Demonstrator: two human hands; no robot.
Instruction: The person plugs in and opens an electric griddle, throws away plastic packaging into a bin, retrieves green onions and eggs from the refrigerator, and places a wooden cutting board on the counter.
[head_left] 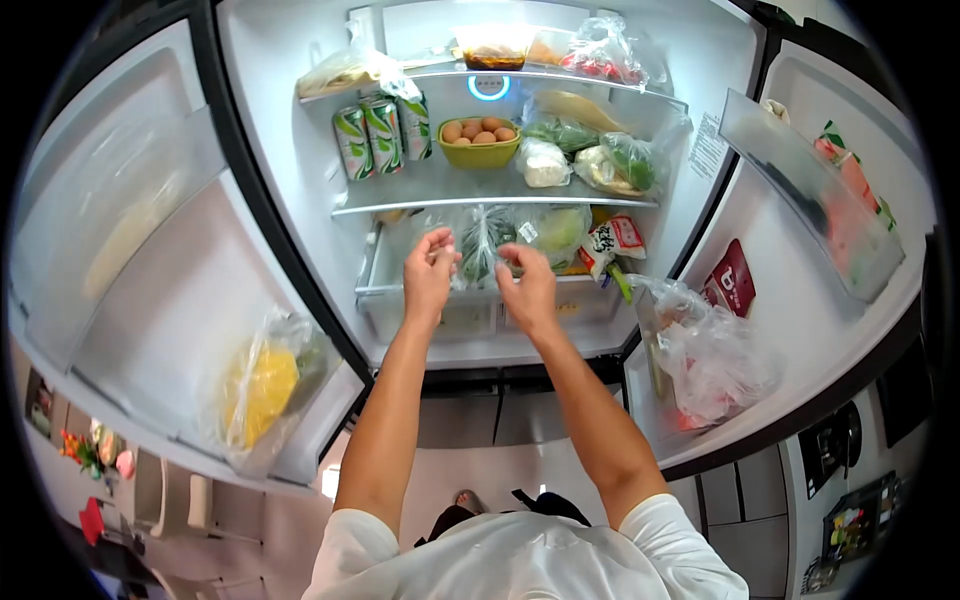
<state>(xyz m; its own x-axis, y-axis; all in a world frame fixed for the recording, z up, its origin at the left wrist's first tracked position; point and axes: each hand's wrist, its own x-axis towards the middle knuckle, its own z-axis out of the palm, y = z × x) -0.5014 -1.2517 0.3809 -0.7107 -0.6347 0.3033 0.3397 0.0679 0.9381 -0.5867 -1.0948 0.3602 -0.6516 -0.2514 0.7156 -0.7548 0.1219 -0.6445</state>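
A clear plastic bag of leafy greens [484, 236] lies in the pulled-out fridge drawer [378, 285], between my two hands. My left hand [430, 275] is at the bag's left side, its fingers curled and pinched on what looks like the thin plastic. On the other side my right hand [528, 285] has thumb and fingers closed at the bag's right edge. Just right of the greens sits a bagged pale green vegetable [562, 232]. A red and white packet [612, 242] leans at the drawer's right end.
Above the drawer, a glass shelf [480, 200] bears cans [382, 135], a green basket of eggs [482, 154] and bagged vegetables [620, 165]. Both fridge doors stand wide. The left door holds a bagged yellow item [262, 390], the right door crumpled plastic bags [715, 350].
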